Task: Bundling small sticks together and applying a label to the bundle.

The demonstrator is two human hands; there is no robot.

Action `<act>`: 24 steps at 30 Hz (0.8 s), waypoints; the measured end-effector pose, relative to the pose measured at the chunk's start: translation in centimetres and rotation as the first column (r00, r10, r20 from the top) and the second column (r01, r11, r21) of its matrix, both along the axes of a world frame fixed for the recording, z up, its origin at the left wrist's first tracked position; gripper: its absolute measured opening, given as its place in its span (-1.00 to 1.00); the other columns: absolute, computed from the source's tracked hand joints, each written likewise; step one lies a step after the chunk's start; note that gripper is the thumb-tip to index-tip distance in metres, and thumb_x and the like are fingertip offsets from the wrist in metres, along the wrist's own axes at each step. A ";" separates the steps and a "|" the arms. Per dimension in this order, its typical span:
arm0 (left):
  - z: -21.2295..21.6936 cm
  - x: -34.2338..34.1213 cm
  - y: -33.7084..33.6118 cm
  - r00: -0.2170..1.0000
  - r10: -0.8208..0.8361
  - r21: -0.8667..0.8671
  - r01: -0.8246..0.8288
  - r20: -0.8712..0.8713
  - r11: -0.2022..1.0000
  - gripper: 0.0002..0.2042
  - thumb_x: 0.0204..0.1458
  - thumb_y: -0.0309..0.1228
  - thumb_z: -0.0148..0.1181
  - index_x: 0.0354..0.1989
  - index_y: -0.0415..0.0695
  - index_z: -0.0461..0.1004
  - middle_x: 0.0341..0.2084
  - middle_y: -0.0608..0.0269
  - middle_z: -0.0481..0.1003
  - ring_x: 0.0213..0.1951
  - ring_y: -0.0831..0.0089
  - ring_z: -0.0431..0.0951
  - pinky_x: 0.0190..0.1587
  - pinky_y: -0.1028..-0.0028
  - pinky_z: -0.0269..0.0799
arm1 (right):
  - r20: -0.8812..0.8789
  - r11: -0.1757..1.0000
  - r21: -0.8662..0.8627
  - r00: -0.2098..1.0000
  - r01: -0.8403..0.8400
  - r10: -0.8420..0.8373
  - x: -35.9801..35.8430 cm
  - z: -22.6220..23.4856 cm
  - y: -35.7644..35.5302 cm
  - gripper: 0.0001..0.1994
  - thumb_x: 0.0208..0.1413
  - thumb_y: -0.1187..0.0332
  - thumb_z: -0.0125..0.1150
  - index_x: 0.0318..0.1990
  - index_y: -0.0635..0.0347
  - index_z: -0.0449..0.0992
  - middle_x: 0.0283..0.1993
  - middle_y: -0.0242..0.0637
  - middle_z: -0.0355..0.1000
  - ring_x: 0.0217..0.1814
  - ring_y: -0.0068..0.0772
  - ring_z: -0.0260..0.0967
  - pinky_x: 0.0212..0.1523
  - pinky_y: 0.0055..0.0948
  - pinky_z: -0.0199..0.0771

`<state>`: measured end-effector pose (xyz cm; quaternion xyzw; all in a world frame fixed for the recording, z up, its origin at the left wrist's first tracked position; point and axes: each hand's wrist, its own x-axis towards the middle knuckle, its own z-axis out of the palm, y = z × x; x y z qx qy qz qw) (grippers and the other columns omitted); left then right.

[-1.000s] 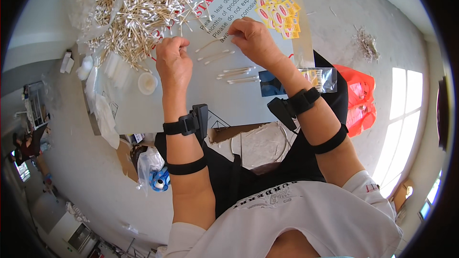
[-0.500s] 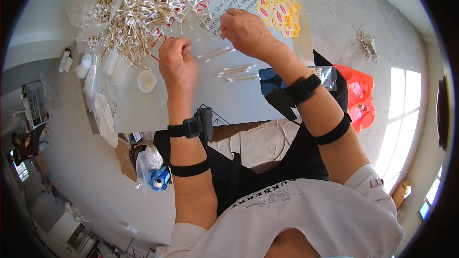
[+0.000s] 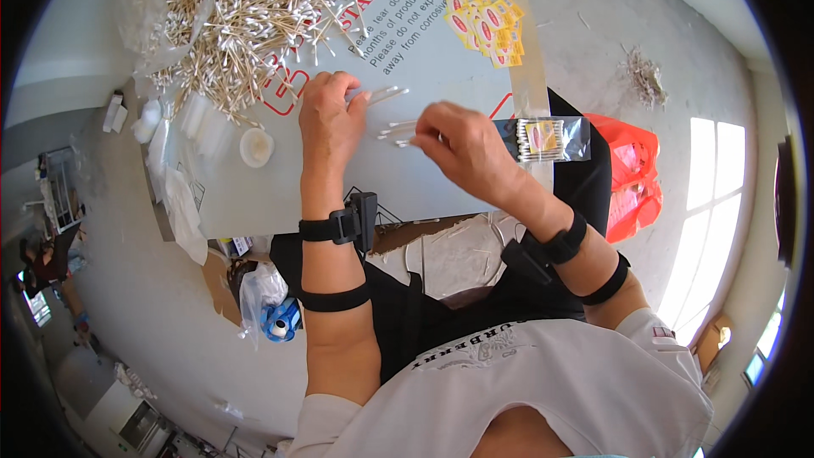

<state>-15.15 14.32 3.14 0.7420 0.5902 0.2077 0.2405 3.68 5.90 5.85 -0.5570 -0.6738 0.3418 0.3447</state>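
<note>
Right hand (image 3: pixel 466 144) near cotton swabs (image 3: pixel 398 130)

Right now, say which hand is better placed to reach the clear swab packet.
Probably the right hand: it is nearer the clear swab packet, which lies to its right; the left hand is farther off, closer to the swab pile.

Wearer: pale short-sleeved top (image 3: pixel 560 382), black trousers (image 3: pixel 390 309).
Dark lettering (image 3: pixel 437 355), grey emblem (image 3: pixel 487 348) across front; small red print (image 3: pixel 662 332) on right sleeve (image 3: pixel 649 349). Wrists: black buckled straps (image 3: pixel 319 231), boxy black modules (image 3: pixel 365 212); plain black bands (image 3: pixel 337 298) nearer elbows.
</note>
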 end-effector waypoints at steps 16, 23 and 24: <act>-1.1 1.8 -1.5 0.988 -0.157 0.235 0.152 0.004 0.960 -0.80 -0.26 -0.58 0.35 -0.47 -0.11 0.45 -0.45 0.28 0.40 -0.27 0.20 0.40 -0.20 0.24 0.30 | 0.399 0.950 0.277 0.883 0.143 -0.249 -0.4 -5.2 12.4 -0.94 0.01 0.43 0.12 -0.44 0.16 0.49 -0.37 -0.15 0.42 -0.33 0.00 0.45 -0.31 -0.12 0.46; -0.9 3.1 -1.6 0.969 -0.244 0.188 0.233 0.038 0.954 -0.81 -0.25 -0.60 0.33 -0.45 -0.13 0.45 -0.48 0.27 0.41 -0.27 0.20 0.42 -0.17 0.27 0.33 | 0.312 0.982 0.175 0.950 -0.070 0.012 2.3 -4.2 8.1 -0.95 0.00 0.47 0.19 -0.42 0.20 0.44 -0.34 -0.21 0.40 -0.33 -0.03 0.43 -0.32 -0.21 0.43; -0.7 3.2 -1.7 0.977 -0.180 0.170 0.160 0.112 0.972 -0.80 -0.24 -0.62 0.32 -0.41 -0.13 0.47 -0.45 0.26 0.42 -0.25 0.20 0.42 -0.15 0.27 0.35 | 0.296 0.983 0.157 0.954 -0.099 0.048 2.5 -4.1 7.9 -0.94 -0.01 0.49 0.20 -0.41 0.21 0.43 -0.34 -0.21 0.40 -0.34 -0.05 0.43 -0.32 -0.23 0.43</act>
